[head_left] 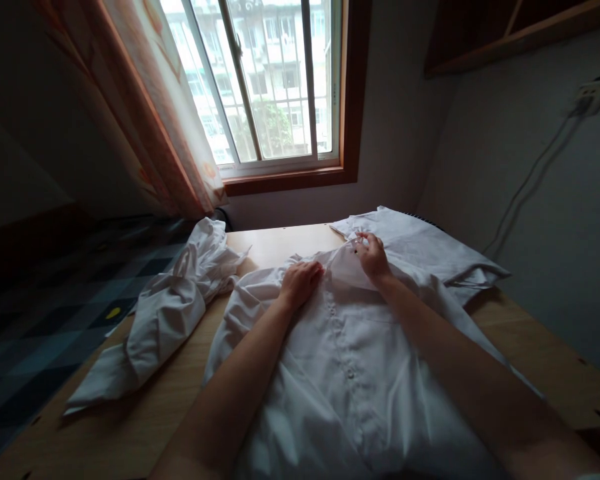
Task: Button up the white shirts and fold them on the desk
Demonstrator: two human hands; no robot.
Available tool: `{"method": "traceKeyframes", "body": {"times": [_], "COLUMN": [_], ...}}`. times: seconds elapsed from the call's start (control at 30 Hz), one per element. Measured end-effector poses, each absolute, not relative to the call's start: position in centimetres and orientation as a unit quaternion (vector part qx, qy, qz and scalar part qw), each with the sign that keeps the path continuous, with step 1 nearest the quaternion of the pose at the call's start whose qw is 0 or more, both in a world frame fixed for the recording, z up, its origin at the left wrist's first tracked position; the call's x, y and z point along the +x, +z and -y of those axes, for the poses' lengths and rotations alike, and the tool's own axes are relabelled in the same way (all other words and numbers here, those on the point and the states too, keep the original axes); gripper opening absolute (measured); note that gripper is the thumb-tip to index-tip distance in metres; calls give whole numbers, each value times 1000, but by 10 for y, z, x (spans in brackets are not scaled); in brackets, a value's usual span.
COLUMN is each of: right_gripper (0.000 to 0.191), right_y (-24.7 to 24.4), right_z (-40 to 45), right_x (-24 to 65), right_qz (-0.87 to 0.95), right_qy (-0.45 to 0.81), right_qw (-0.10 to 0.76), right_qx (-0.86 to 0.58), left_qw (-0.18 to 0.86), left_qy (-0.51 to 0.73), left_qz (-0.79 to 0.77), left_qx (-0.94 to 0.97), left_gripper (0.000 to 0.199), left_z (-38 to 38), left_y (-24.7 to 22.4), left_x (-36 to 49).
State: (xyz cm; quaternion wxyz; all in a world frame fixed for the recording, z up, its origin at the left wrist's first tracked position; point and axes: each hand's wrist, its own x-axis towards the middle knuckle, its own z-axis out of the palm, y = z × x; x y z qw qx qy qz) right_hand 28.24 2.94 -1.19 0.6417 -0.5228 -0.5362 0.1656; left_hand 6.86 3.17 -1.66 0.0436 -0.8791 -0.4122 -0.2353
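Across the middle of the tabletop [275, 237], a white shirt [380, 353] is spread with its far end reached by both hands and its near part carried out of view at the bottom edge; its row of buttons [351, 375] is run down the middle, between the two forearms. At that far end, just left of the button row, the left hand [300, 283] is laid on the cloth with fingers curled over – whether any fabric is held in its grip cannot be told. Just right of the row, the grip of the right hand [373, 257] is closed, with a bit of cloth at the far edge apparently pinched between thumb and fingers. Judging by its loose folds, the shirt can be taken as light, soft and easily creased, with little risk of breakage; the firmest hold would likely be offered by the doubled edge at the far end or by the button strip, while the thin panels would sag. To the left, a crumpled white cloth [170, 313] is left along the tabletop's side, and at the far right a flatter white garment [415, 240] is set close against the shirt – the two could easily be caught together. Beyond, a window [280, 87] is flanked on the left by a patterned curtain [165, 133].
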Motion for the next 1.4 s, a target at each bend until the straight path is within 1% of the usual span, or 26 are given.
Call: {"method": "traceKeyframes", "body": {"times": [0.07, 0.1, 0.17, 0.23, 0.27, 0.33, 0.43, 0.5, 0.6, 0.67, 0.77, 0.83, 0.93, 1.0, 1.07, 1.1, 1.17, 1.3, 1.33, 1.4], "right_gripper": [36, 38, 38, 43, 47, 49, 48, 46, 39, 39, 42, 45, 49, 42, 25, 17, 7, 12, 13, 14], "right_y": [3, 9, 12, 4, -3, -19, -34, -38, -40, -41, -42, -38, -29, -24, -21, -21, -23, -31, -33, -33], "right_z": [-10, 1, 25, 45, 52, 59, 57, 52, 47, 46, 47, 50, 56, 61, 63, 64, 62, 53, 51, 50], "right_x": [276, 271, 260, 249, 246, 243, 246, 248, 250, 250, 252, 254, 257, 259, 259, 259, 259, 260, 260, 260], "right_qz": [622, 676, 791, 862, 877, 880, 870, 871, 871, 866, 861, 863, 870, 872, 869, 865, 843, 767, 748, 704], "right_qy": [35, 7, 12, 28, 28, 21, 16, 12, 3, 4, 23, 41, 56, 59, 64, 72, 105, 230, 265, 338], "right_qw": [575, 528, 418, 330, 300, 270, 273, 278, 292, 313, 338, 348, 343, 325, 303, 297, 312, 395, 415, 451], "right_qx": [-531, -514, -446, -383, -374, -390, -411, -405, -395, -391, -378, -365, -350, -361, -385, -398, -426, -451, -445, -432], "left_qw": [55, 61, 72, 83, 91, 107, 129, 133, 102, 42, -111, -193, -261, -306, -348, -366, -406, -470, -464, -414], "left_qy": [-238, -238, -237, -236, -237, -244, -246, -227, -197, -217, -311, -368, -388, -359, -322, -306, -285, -251, -243, -231], "left_qz": [404, 401, 398, 400, 402, 402, 402, 403, 414, 433, 466, 467, 419, 365, 321, 306, 287, 251, 253, 276], "left_qx": [-881, -882, -883, -882, -880, -876, -872, -877, -883, -874, -821, -780, -778, -803, -820, -824, -820, -808, -814, -836], "left_gripper": [23, 22, 22, 21, 19, 17, 18, 22, 29, 28, 24, 22, 19, 13, 6, 6, 11, 22, 24, 23], "left_z": [-34, -34, -34, -34, -34, -32, -24, -13, 10, 25, 42, 46, 44, 39, 34, 32, 28, 25, 26, 29], "left_y": [-17, -18, -19, -20, -20, -21, -15, -5, 9, 12, -1, -14, -25, -24, -20, -18, -16, -16, -16, -15], "left_x": [68, 67, 67, 66, 66, 67, 70, 73, 81, 85, 90, 90, 82, 74, 65, 61, 54, 48, 48, 50]}}
